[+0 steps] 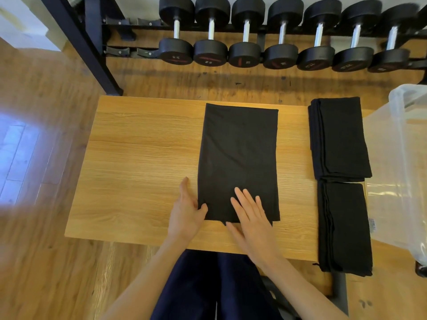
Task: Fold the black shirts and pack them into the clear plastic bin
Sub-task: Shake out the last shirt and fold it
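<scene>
Home gym, rack of black dumbbells (284, 40) along the wall, wood plank floor (46, 112), small wooden table (143, 158)

Matt black cloth shirt (239, 158) is lying on the table (138, 162), whose wood grain is showing smooth; the clear plastic bin (402, 181) is gleaming glossy.

The clear plastic bin (402, 162) runs off the right edge; dumbbell (246, 35) number markings are too blurred to read.

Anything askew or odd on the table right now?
Mostly tidy. One oddity: the near folded stack overhangs the table's front edge. The shirt under both hands has a small fabric tab poking past its near hem.
</scene>
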### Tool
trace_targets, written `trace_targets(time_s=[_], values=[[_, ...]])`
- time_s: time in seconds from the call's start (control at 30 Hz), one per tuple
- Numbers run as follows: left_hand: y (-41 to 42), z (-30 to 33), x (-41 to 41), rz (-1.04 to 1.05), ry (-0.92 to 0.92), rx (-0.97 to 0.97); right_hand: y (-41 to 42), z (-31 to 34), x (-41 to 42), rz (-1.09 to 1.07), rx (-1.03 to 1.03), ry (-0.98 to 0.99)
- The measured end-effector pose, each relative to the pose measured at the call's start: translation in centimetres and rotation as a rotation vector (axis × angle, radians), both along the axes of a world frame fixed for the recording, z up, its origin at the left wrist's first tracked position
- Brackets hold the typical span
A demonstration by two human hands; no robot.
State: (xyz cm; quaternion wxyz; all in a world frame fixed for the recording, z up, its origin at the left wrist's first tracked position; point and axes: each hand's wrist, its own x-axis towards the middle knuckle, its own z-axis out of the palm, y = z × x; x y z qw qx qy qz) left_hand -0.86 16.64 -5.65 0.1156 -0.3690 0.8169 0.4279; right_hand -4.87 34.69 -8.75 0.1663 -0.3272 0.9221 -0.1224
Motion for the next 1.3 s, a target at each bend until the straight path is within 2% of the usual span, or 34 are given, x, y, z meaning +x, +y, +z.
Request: trace_targets(time_s=[0.13,0.3,0.43,0.57,0.63,0.7,0.77,0.83,0.93,1.07,1.2,1.3], values=[[-0.5,0.9,-0.5,0.03,-0.01,0.074,-2.0,0.1,0.7,0.069,-0.043,-0.022],[-1.4,1.7,-0.5,0.09,0.146,0.213,-2.7,0.1,0.2,0.038,-0.094,0.043],[-2.3,1.6,-0.3,-0.092,0.248,0.165,-0.9,-0.2,-1.1,-0.071,-0.115,0.111],[-3.4,1.6,-0.6,-0.174,0.174,0.207,2.1,0.1,-2.5,-0.109,-0.158,0.13],[-4.2,1.6,-0.7,-0.268,0.093,0.227,3.4,0.4,-3.1,-0.11,-0.176,0.056],[-5.1,1.2,-0.5,-0.449,0.059,0.192,4.3,0.8,-3.8,-0.086,-0.187,-0.028],[-5.6,0.5,-0.3,-0.586,0.085,0.084,4.5,1.7,-4.5,-0.073,-0.196,-0.106],[-5.7,0.0,-0.3,-0.618,0.119,-0.017,4.3,2.8,-5.7,-0.13,-0.208,-0.205],[-6.0,-0.5,-1.0,-0.596,0.181,-0.031,3.5,4.2,-7.9,-0.228,-0.262,-0.32],[-6.7,0.9,-3.7,-0.551,0.198,0.001,2.4,5.2,-11.1,-0.374,-0.436,-0.502],[-6.8,2.1,-7.1,-0.283,0.201,0.26,1.1,5.0,-14.1,-0.546,-0.563,-0.635],[-6.7,0.8,-8.7,-0.182,0.171,0.257,0.1,3.8,-15.3,-0.62,-0.541,-0.6]])
